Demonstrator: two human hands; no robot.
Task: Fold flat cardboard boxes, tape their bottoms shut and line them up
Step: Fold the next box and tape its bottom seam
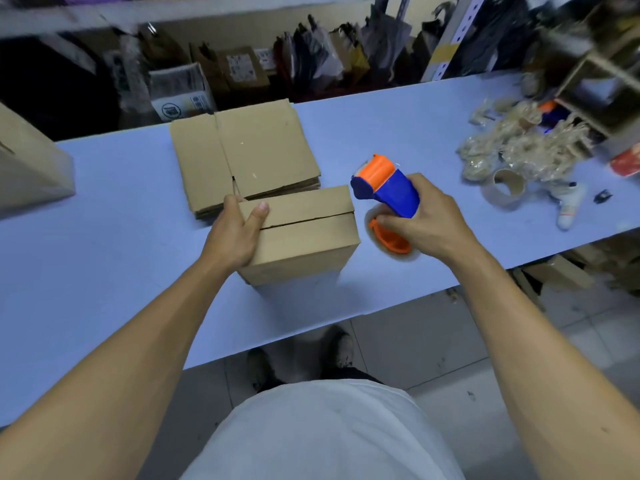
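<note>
On the pale blue table point(121, 237), near its front edge: folded box point(304, 233), flaps up, closed but untaped, dark seam running left to right along the long axis, tilted slightly up toward the right. Left hand point(235, 233) grasping the box's left end, thumb point(258, 213) laid over the top flap near the seam, fingers wrapped round the far-left corner. Just right of the box, not touching it: blue and orange tape dispenser point(384, 199), gripped in the right hand point(422, 216), fingers curled round the blue body, orange cutter head pointing up and away toward the far left, orange roll hub low near the tabletop. Directly behind the box, touching or nearly so: stack of flat cardboard blanks point(249, 157), long axis running away from the viewer, slightly fanned at the near edge. Further right: empty tape core point(505, 188), a heap of crumpled clear wrap point(512, 147), a small white bottle point(569, 209) lying down. Far left edge: part of a larger carton point(27, 168).
</note>
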